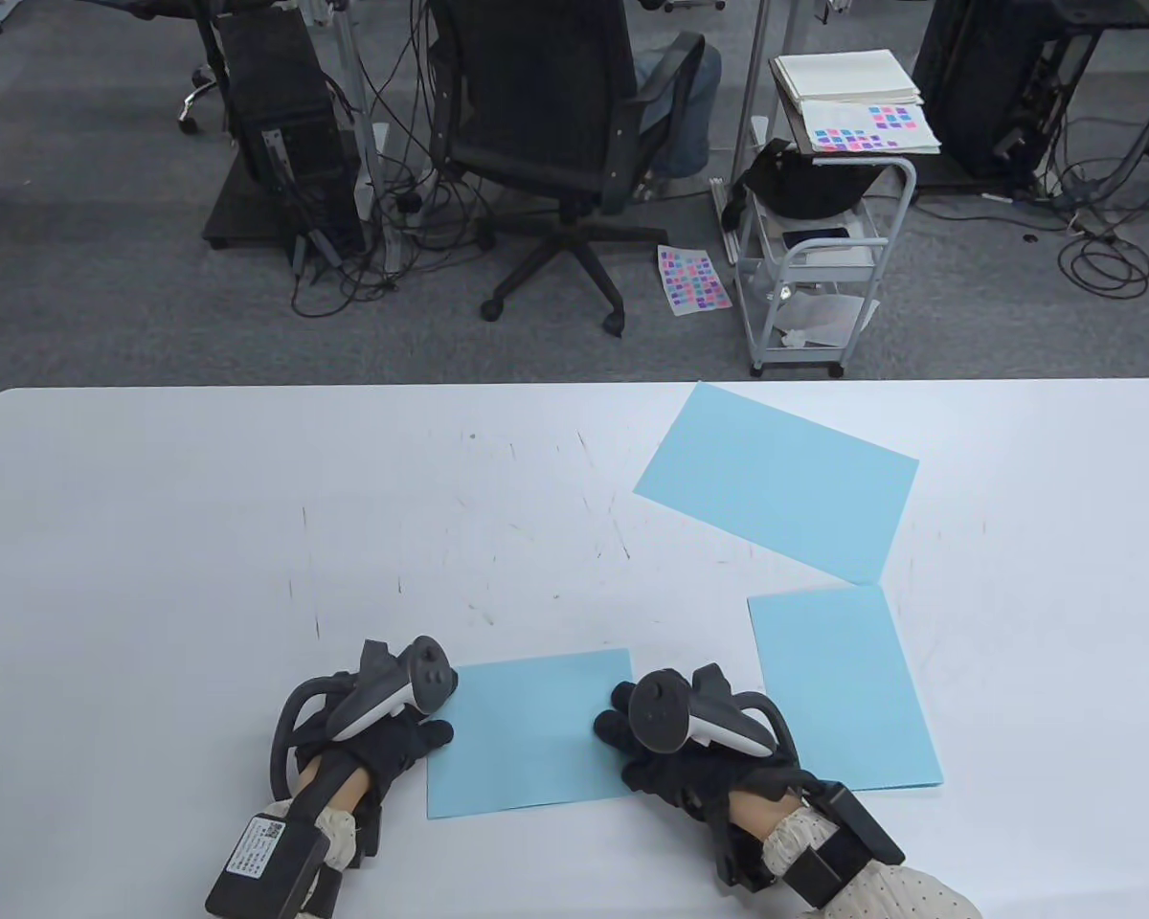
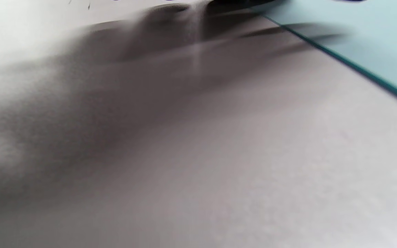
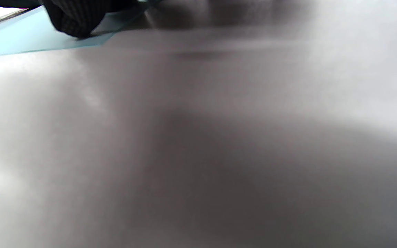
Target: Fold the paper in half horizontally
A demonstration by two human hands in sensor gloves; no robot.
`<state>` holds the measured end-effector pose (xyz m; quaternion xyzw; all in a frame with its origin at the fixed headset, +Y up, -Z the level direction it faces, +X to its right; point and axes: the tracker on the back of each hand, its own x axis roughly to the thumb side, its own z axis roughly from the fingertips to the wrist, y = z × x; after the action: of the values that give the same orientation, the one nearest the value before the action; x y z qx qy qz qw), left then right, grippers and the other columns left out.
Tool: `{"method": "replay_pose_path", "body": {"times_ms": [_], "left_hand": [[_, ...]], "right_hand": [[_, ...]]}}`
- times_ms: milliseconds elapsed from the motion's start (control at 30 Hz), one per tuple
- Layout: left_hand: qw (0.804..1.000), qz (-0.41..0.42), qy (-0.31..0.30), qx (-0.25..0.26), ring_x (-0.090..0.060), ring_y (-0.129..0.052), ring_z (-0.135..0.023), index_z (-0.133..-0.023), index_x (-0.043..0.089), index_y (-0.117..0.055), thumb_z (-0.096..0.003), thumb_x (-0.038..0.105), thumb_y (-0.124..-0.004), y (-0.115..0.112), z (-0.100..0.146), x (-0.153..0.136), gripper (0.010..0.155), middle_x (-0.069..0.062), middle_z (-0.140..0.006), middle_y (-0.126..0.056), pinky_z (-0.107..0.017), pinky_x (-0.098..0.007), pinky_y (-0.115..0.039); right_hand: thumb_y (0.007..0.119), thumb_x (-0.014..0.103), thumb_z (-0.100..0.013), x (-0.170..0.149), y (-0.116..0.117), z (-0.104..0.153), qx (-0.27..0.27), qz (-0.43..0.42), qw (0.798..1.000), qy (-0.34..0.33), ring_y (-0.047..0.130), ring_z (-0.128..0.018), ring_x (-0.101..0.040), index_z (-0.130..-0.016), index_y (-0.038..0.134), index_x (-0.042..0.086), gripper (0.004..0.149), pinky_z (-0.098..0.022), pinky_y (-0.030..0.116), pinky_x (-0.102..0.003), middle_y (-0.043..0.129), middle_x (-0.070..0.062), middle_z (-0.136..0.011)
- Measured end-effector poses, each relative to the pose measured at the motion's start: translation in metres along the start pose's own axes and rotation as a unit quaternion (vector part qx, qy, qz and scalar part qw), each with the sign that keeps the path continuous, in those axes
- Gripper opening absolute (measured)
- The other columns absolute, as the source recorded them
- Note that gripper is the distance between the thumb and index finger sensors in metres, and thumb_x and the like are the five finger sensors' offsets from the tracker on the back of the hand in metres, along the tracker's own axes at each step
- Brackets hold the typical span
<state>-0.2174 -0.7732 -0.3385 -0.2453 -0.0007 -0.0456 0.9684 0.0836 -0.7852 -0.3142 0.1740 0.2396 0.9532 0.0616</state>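
both hands pressing a folded blue paper (image 1: pixel 531 732) on the white counter (image 1: pixel 249 517)

left hand (image 1: pixel 383 728) touches its left edge, right hand (image 1: pixel 675 756) its right edge, near the counter's front; whether fingers are spread, cannot tell.

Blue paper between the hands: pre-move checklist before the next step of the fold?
1. Blue paper lies flat on the table: ok.
2. Left hand touches its left edge: ok.
3. Right hand rests on its right edge: ok; a fingertip presses the sheet in the right wrist view.
4. Already folded in half: cannot tell; it looks smaller than the upright sheet.
5. Edges aligned: cannot tell.
6. Clear of the upright sheet and the tilted sheet: ok.
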Motion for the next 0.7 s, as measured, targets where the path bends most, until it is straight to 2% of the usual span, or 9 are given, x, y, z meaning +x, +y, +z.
{"method": "replay_pose_path", "body": {"times_ms": [133,333,533,700], "left_hand": [[0.999,0.026,0.001,0.023,-0.013,-0.035,-0.117,-0.1,0.059,-0.04,-0.0351,0.062,-0.063,0.005,0.005,-0.006,0.069,0.028,-0.117,-0.033,-0.088,-0.05,-0.041],[0.992,0.036,0.003,0.123,-0.016,-0.032,-0.118,-0.1,0.061,-0.039,-0.0347,0.063,-0.063,0.022,0.023,-0.008,0.07,0.023,-0.119,-0.032,-0.088,-0.052,-0.038],[0.976,0.04,0.0,0.213,-0.018,-0.016,-0.117,-0.1,0.063,-0.032,-0.0336,0.064,-0.063,0.032,0.038,-0.008,0.073,0.022,-0.12,-0.019,-0.089,-0.055,-0.03],[0.975,0.037,0.0,0.217,-0.019,-0.013,-0.117,-0.1,0.063,-0.03,-0.0332,0.065,-0.063,0.033,0.04,-0.008,0.075,0.021,-0.12,-0.017,-0.088,-0.056,-0.028]], "right_hand": [[0.068,0.048,-0.047,0.0,0.0,0.0,-0.001,-0.002,1.0,0.0,0.01,-0.109,-0.028,-0.101,0.039,0.049,0.061,-0.074,0.01,-0.064,0.022,0.022,-0.116],[0.068,0.048,-0.047,0.0,0.0,0.0,-0.001,-0.002,1.0,-0.001,0.01,-0.109,-0.028,-0.101,0.039,0.049,0.061,-0.074,0.01,-0.064,0.022,0.022,-0.116],[0.069,0.047,-0.046,0.001,-0.001,0.0,-0.005,0.0,1.0,-0.001,0.012,-0.109,-0.029,-0.101,0.041,0.048,0.062,-0.074,0.01,-0.064,0.024,0.021,-0.116],[0.069,0.047,-0.046,0.006,-0.012,-0.001,-0.003,-0.007,1.0,-0.004,0.013,-0.109,-0.03,-0.103,0.049,0.044,0.06,-0.074,0.011,-0.065,0.03,0.016,-0.118]]}}
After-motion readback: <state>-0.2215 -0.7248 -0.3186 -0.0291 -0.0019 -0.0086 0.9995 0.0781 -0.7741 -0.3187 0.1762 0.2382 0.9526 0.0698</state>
